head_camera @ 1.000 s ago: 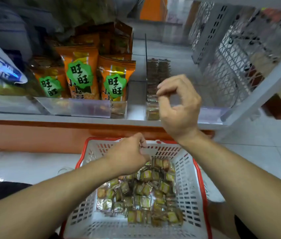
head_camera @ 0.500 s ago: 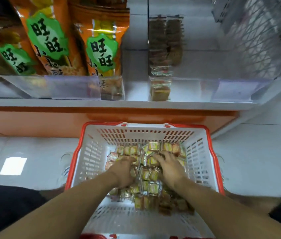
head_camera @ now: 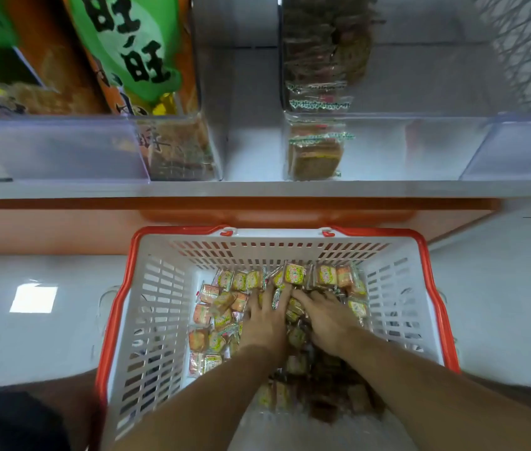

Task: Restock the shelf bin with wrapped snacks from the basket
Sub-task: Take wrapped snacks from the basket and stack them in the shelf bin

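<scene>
Head view: the white slotted plastic basket with red rim (head_camera: pixel 147 307) sits on the floor against the shelf's front edge. Small square clear-wrapped snacks (head_camera: pixel 295 274) lie heaped toward its far wall. Left hand (head_camera: pixel 265 317) lies palm-down on the heap, fingers fairly straight and spread. Right hand (head_camera: pixel 326 315) lies beside it on the heap; its finger state cannot be told. Above, the clear plastic shelf bin (head_camera: pixel 420 144) holds a few wrapped snacks at its left wall. Orange snack bags (head_camera: pixel 134 53) occupy the shelf's left end.

We have one head view only: it looks steeply down, close above the basket (head_camera: pixel 160 320), with the shelf bin (head_camera: pixel 420 148) ahead, farther away.
</scene>
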A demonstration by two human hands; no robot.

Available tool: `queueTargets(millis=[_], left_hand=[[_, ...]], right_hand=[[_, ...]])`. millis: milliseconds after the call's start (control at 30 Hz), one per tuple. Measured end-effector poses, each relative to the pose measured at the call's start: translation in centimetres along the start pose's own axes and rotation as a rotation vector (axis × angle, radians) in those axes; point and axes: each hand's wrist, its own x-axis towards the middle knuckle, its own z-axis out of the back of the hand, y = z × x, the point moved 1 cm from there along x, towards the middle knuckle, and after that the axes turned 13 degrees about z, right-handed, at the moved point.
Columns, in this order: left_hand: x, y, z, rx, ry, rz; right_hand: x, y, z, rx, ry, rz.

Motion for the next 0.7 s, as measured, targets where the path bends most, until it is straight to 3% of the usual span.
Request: queueTargets(millis=[167,333,533,700], left_hand=[[-1.4,0.8,-1.1,-0.070,-0.101,-0.011],[-1.9,1.4,-0.5,-0.352,-0.146,-0.041],[-2.2,1.3,3.2,-0.840,0.018,0.034],[-3.7,2.3,6.5,-1.235,0.334,0.177]], right_hand=[[-0.6,0.1,-0.2,0.186,-0.182,0.036],[-0.5,0.0,0.3,0.712,-0.162,-0.058],[-1.6,1.0,2.8,0.916,-0.121,-0.049],[-3.5,2.8,6.5,1.087,-0.020,-0.098]])
